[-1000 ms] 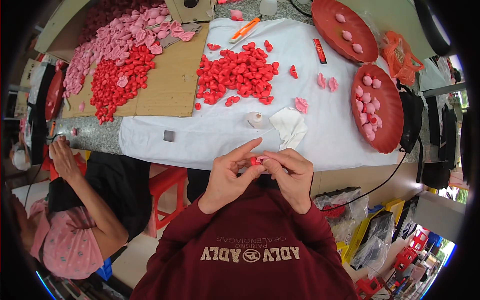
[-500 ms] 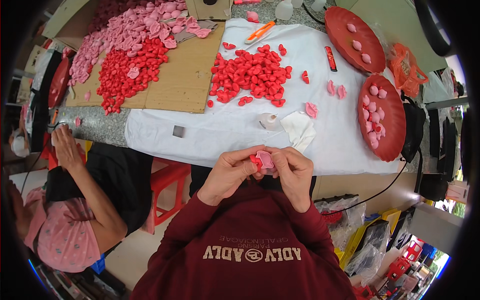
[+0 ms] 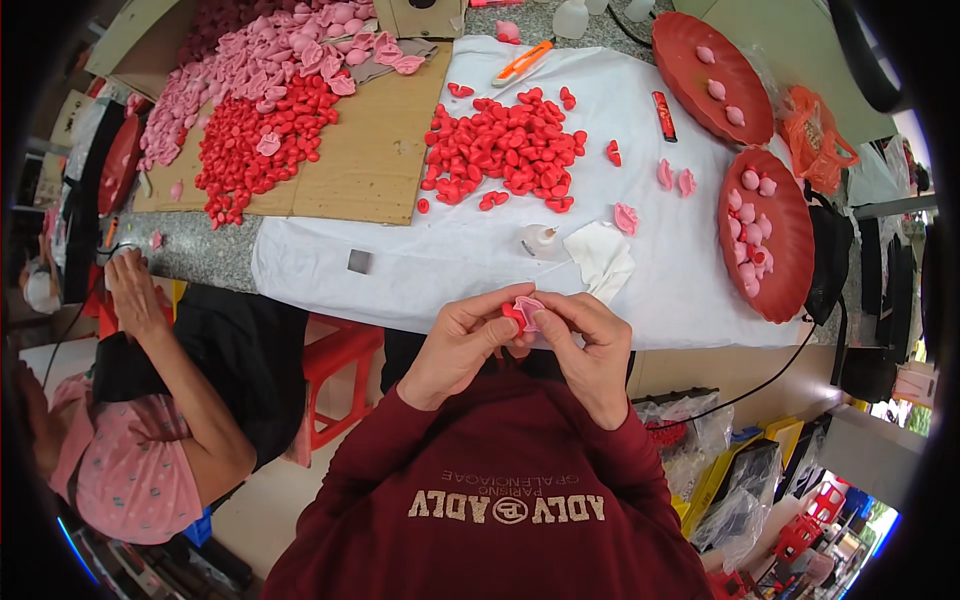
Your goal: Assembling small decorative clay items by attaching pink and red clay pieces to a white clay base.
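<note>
Close in front of my chest, at the table's near edge, both hands meet around small moulded parts. My left hand (image 3: 463, 340) pinches a red piece (image 3: 514, 317) between thumb and fingers. With my right hand (image 3: 585, 345) I grip a hollow pink shell (image 3: 529, 309), its thumb pressing the rim. The red piece touches the shell's left side; how deep it sits is hidden by my fingers. Beyond my hands stand a small clear bottle (image 3: 537, 240) and a crumpled white cloth (image 3: 600, 258). A loose pink shell (image 3: 626, 218) lies behind the cloth.
Red pieces (image 3: 515, 140) are heaped on the white cloth cover (image 3: 400, 290). Cardboard (image 3: 385, 150) at left bears more red and pink parts. Scalloped red trays (image 3: 790, 270) at right hold pink assembled pieces. An orange cutter (image 3: 522, 64) lies farther back. A co-worker's arm (image 3: 190, 390) is at left.
The pink shell has turned and narrowed in my fingers, and my right thumb has shifted along its rim. The red piece stays against it. Both hands remain together in nearly the same place.
</note>
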`<action>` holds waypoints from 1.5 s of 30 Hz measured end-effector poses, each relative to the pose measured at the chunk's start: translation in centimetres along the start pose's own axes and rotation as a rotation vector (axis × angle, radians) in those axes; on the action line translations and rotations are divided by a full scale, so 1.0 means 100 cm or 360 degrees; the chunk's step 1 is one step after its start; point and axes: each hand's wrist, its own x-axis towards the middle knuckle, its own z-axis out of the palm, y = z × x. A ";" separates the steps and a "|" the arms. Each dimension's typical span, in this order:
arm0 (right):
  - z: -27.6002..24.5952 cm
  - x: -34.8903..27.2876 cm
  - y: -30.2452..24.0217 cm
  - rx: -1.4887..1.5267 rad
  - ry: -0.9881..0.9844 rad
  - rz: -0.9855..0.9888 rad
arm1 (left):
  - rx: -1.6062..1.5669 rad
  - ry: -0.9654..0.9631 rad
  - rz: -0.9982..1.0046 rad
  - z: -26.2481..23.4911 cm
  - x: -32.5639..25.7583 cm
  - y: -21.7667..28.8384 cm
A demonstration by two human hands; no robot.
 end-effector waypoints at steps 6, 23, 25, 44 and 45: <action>0.002 -0.001 0.001 -0.0328 -0.0047 -0.0108 | 0.0295 0.0205 0.0050 0.007 0.001 0.001; -0.009 0.049 0.026 -0.0841 0.0315 -0.0526 | 0.0035 -0.0036 0.0044 -0.006 -0.002 0.015; -0.005 0.057 0.028 -0.1125 0.0218 -0.0774 | -0.0018 -0.0055 0.0015 -0.005 -0.002 0.018; -0.039 -0.004 0.003 -0.0026 0.0059 -0.0375 | -0.0353 -0.0131 0.0019 -0.018 0.002 0.007; -0.039 -0.003 0.003 0.0003 0.0024 -0.0343 | -0.0352 -0.0131 0.0017 -0.018 0.002 0.006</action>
